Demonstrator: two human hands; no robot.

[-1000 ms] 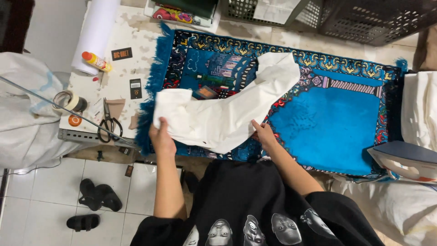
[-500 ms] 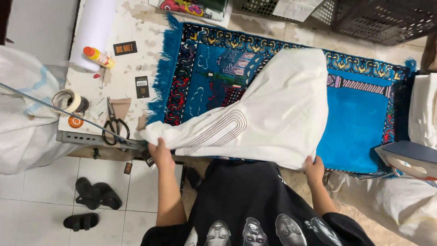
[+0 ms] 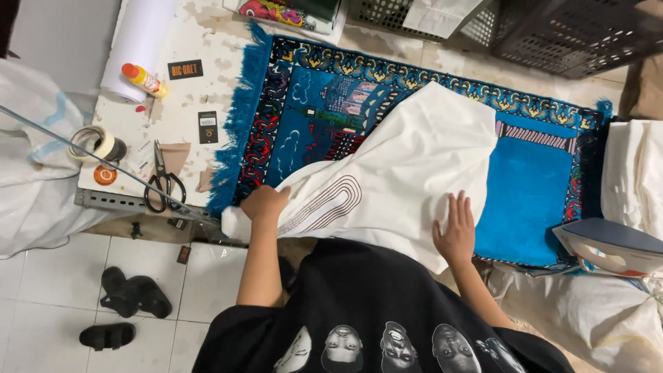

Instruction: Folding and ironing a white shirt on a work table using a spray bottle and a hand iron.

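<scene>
1. White floor tiles (image 3: 41, 297) lie nearest the camera at lower left, with a pair of black sandals (image 3: 128, 295) and a third black sandal (image 3: 107, 336) on them.
2. Above them stands a worn white worktop (image 3: 214, 62), spread with a blue patterned rug with a fringed edge (image 3: 532, 193).
3. On the rug lies a white cloth garment with a brown line print (image 3: 414, 173), its near edge at the worktop's front.
4. The left hand (image 3: 264, 204) rests on the garment's left corner, fingers curled over the cloth; whether they pinch it I cannot tell.
5. The right hand (image 3: 456, 231) lies flat on the garment's near right part, fingers spread open, gripping nothing.
6. Left of the rug lie black-handled scissors (image 3: 164, 183) and a roll of tape (image 3: 97, 144).
7. Farther back sit a yellow bottle with an orange cap (image 3: 143, 79) and a white roll of material (image 3: 138, 41).
8. At the far right stands a dark plastic crate (image 3: 573, 34).
</scene>
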